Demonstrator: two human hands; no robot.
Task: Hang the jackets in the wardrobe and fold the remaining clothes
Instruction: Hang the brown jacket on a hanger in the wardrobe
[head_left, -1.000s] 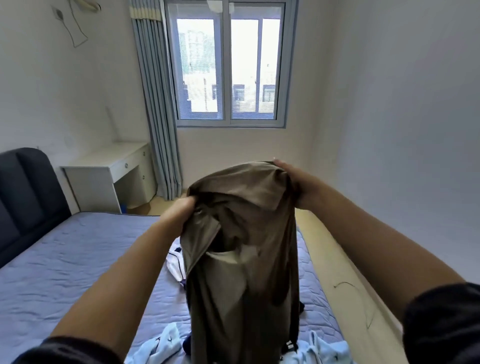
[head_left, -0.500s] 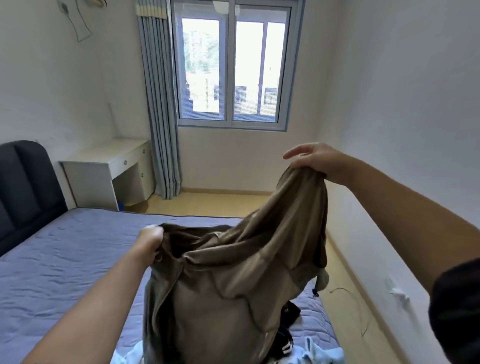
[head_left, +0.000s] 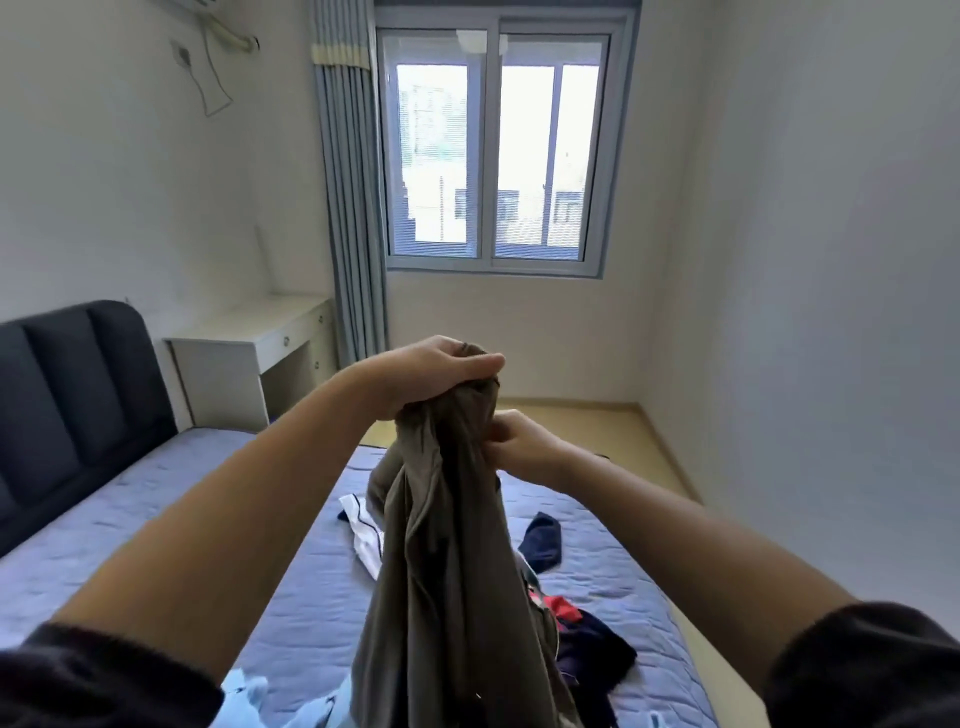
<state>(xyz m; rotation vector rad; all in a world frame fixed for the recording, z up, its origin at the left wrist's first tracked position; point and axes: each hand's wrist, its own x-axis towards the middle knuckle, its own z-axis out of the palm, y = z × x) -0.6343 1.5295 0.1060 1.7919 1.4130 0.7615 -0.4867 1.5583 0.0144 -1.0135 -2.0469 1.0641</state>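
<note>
Both hands hold the brown jacket (head_left: 447, 561) up over the bed (head_left: 130, 525): left hand (head_left: 436, 371) fisted round its top, right hand (head_left: 519, 447) pinching the side. It's bunched, so a slack pinch could drop it onto the other clothes (head_left: 592, 649).

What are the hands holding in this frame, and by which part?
Both hold the olive-brown garment. The left hand grips its bunched top end, and the right hand pinches the fabric just below that, on the garment's right edge.
</note>
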